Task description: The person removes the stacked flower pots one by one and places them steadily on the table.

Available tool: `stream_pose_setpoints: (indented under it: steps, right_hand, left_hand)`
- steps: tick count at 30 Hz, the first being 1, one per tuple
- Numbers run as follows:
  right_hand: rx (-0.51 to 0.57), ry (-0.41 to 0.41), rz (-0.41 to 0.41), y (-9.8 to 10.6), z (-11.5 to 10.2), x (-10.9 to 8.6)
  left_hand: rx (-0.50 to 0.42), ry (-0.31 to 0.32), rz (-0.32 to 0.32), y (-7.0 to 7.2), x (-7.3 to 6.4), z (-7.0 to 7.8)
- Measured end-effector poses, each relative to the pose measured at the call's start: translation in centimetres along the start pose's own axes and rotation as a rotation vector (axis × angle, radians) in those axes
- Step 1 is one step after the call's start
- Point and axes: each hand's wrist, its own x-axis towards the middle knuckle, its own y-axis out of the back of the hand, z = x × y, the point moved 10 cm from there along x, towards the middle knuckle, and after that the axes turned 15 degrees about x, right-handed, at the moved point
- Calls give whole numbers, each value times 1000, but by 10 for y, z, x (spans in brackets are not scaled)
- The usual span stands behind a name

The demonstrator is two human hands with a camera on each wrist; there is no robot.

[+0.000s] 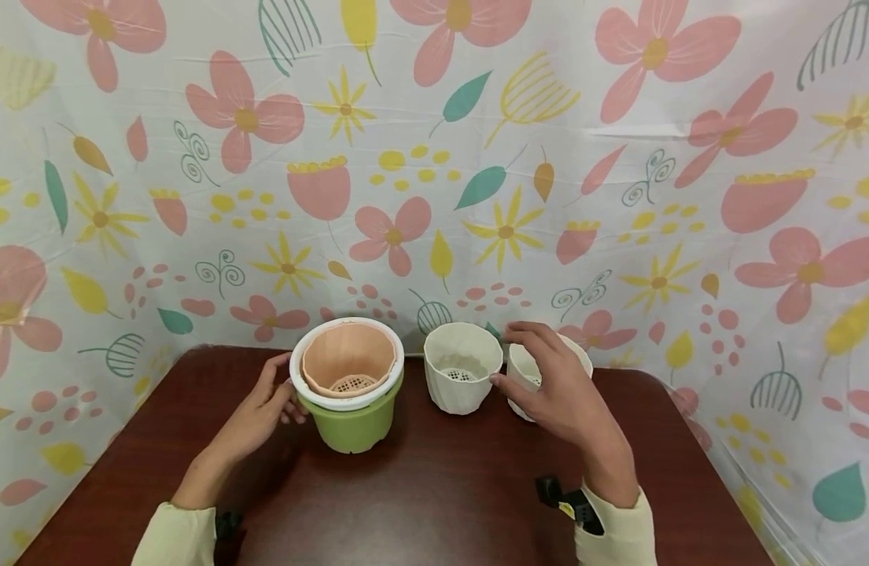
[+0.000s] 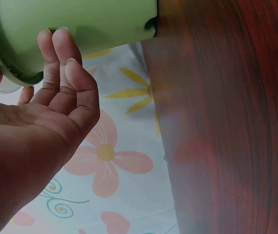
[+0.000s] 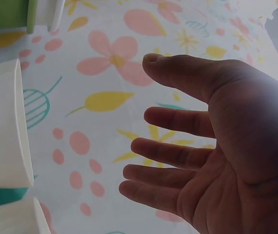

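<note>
Nested flowerpots (image 1: pixel 352 426), with left hand (image 1: pixel 260 407) at white rim (image 1: pixel 349 403), grip impossible to tell; right hand (image 1: pixel 557 385) spread, released, near ivory flowerpots (image 1: pixel 451 399).

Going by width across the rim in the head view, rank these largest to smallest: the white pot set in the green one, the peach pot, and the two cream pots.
1. White pot
2. Peach pot
Unranked: left cream pot and right cream pot; they look alike, and the right hand covers part of the latter.
</note>
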Motion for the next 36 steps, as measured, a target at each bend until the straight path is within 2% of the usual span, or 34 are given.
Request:
stream_pose_setpoints:
  steps: [11,20,31,36]
  right_hand:
    - [24,12,-19,-12,-9,7]
    - [56,50,-5,-20,-19,11]
    - [68,73,-39,-33,-29,17]
    - [95,111,-40,-41,-36,18]
  left_hand:
    - [1,24,6,-1,0,-4]
    - [15,6,10,-1,0,-3]
    - [15,9,9,-2,1,-1]
    - [15,9,12,0,1,-3]
